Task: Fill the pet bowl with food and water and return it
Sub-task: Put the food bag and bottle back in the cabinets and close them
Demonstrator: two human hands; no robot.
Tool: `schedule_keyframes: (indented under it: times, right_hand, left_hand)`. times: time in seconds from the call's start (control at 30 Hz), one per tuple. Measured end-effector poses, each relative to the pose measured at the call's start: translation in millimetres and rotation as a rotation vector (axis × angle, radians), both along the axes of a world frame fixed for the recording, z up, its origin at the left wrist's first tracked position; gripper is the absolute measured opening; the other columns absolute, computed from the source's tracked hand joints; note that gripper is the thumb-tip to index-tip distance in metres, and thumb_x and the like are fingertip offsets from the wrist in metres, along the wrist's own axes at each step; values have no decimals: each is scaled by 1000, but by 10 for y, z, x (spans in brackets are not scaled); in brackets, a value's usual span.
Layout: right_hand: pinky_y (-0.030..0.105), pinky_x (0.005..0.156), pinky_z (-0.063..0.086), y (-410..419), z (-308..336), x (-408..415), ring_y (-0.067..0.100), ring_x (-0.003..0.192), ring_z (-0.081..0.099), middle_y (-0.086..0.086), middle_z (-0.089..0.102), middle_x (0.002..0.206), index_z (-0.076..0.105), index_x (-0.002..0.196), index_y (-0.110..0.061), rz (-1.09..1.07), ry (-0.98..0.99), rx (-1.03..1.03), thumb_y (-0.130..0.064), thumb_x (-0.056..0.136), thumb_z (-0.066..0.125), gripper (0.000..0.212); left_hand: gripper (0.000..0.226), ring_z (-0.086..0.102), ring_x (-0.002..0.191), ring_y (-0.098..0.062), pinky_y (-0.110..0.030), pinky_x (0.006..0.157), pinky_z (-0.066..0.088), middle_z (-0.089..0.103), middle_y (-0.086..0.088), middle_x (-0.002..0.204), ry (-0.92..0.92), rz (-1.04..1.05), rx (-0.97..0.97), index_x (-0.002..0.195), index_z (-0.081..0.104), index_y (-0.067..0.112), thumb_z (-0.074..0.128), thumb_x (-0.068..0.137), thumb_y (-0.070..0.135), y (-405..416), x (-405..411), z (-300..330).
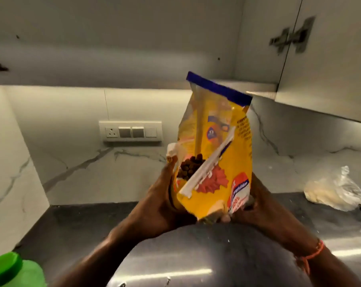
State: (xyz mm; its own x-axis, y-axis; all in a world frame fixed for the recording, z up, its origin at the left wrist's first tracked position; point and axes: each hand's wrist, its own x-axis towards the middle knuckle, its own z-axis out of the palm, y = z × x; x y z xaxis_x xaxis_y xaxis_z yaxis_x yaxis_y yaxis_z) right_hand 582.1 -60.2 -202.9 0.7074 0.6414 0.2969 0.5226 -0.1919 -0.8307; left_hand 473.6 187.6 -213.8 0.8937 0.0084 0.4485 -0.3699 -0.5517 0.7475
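Note:
A yellow pet food bag with a blue band is held upside down, its open mouth at the lower end. Brown kibble shows inside the torn opening. My left hand grips the bag's left side near the opening. My right hand holds its lower right corner. Below both hands lies a shiny steel pet bowl, seen at the bottom centre of the view; its inside is not visible.
A green bottle cap sits at the bottom left. A crumpled plastic bag lies on the dark counter at right. A switch panel is on the marble wall. An overhead cabinet hangs at upper right.

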Motion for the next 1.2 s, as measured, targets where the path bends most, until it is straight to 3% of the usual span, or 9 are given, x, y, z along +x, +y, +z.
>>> schedule_keyframes:
  times: [0.2,0.3,0.4,0.5,0.67,0.83,0.97,1.07,1.2]
  right_hand:
    - [50,98,55,257,883,122,18,119,65,-10,69,129,47,138,-47,-24,-84,167,-52,51,96,100]
    - [56,95,56,357,1336,158,30,118,66,1,69,130,50,139,-41,-5,-110,248,-42,55,95,95]
    - [49,91,60,445,1775,195,28,112,71,4,73,125,55,136,-30,36,-149,250,-26,66,89,78]
    - [47,87,61,556,2121,349,25,107,73,0,75,117,62,126,-33,13,-176,211,-38,62,90,69]
    - [51,95,57,818,2503,1038,29,114,70,-1,74,122,61,131,-36,-51,-115,161,-44,67,90,71]
    - [49,99,56,1169,2658,1732,30,113,71,3,76,118,64,128,-28,-40,-15,152,-32,67,88,66]
    - [50,102,54,1376,2663,2224,30,118,68,5,73,125,63,133,-21,-12,51,169,-23,67,86,69]
    - [48,99,56,1446,2693,2485,30,119,68,6,73,126,61,136,-19,-28,74,166,-20,67,86,73]
    - [53,104,52,1470,2710,2729,30,121,66,5,71,128,60,137,-18,-74,41,130,-26,59,98,87]
  left_hand:
    - [130,59,132,-11,-47,103,55,57,9,148,-177,16,-5,160,27,24,104,55,23,354,296,1021]
    - [120,63,123,-5,-37,93,61,61,14,141,-239,-31,23,155,36,31,102,56,22,445,349,1595]
    - [105,67,116,-4,-29,89,61,66,15,132,-236,-90,37,149,43,32,98,61,19,513,482,2106]
    - [95,68,118,-14,-41,93,61,67,8,133,-203,-172,52,146,47,27,96,65,15,672,754,2452]
    - [74,72,112,-17,-31,86,61,73,-1,125,-99,-261,45,139,56,14,84,74,-7,880,1274,2841]
    - [71,72,112,-23,-47,98,58,77,2,119,61,-113,48,128,67,22,94,63,9,1127,2066,2980]
    - [65,66,119,-24,-35,93,57,72,2,126,203,-42,92,132,63,24,89,74,11,1185,2549,3022]
    - [88,59,127,-26,-49,109,48,66,2,136,279,24,177,142,55,27,94,63,23,1201,2765,3118]
    - [79,64,120,-26,-50,105,52,68,2,131,250,72,225,141,56,24,93,71,17,1210,3035,3134]
